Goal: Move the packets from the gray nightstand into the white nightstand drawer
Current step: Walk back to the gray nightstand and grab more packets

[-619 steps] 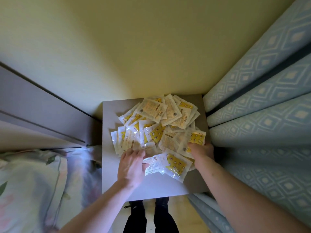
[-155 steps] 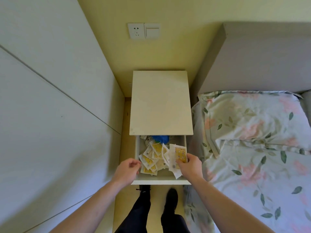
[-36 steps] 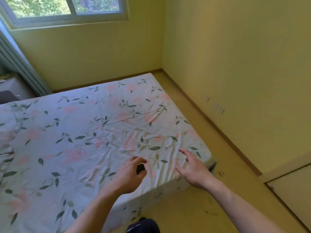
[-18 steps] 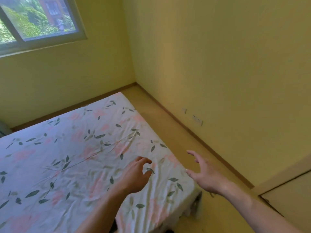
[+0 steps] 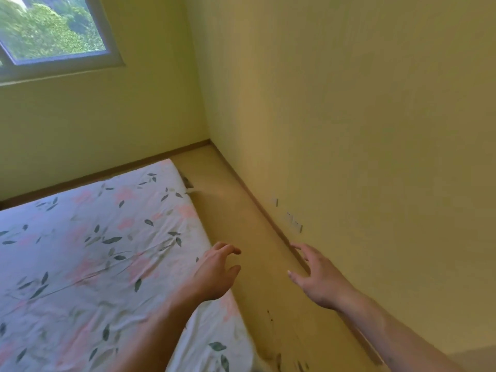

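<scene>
While both of my hands hang out in front of me with nothing in them, I can read each one plainly. My left hand (image 5: 216, 275) is relaxed, fingers loosely bent and spread, palm turned down, held over the near corner of the bed where the sheet meets the floor. My right hand (image 5: 318, 275) sits apart from it, off to the right — fingers straight and fanned, thumb pointing inward, palm facing left, over the strip of floor and just in front of the baseboard (image 5: 271, 224). Neither hand touches anything I can see.

Below the left forearm lies the bed (image 5: 88, 261), covered in a pale sheet printed with pink flowers and dark green leaves, wrinkled in long creases across the middle. Its far corner reaches toward the room corner, where a small dark bit of something shows at the mattress edge — too blurred to name. Between bed and wall runs the tan floor (image 5: 241, 224), with a few dark marks near the bottom of the view.

To the right rises the yellow wall (image 5: 362, 130), carrying a few small pale marks low down near the baseboard. At upper left, a window (image 5: 51, 33) with a pale frame shows green trees outside.

No packets and neither nightstand appear in this view, so I cannot tell where they lie.
</scene>
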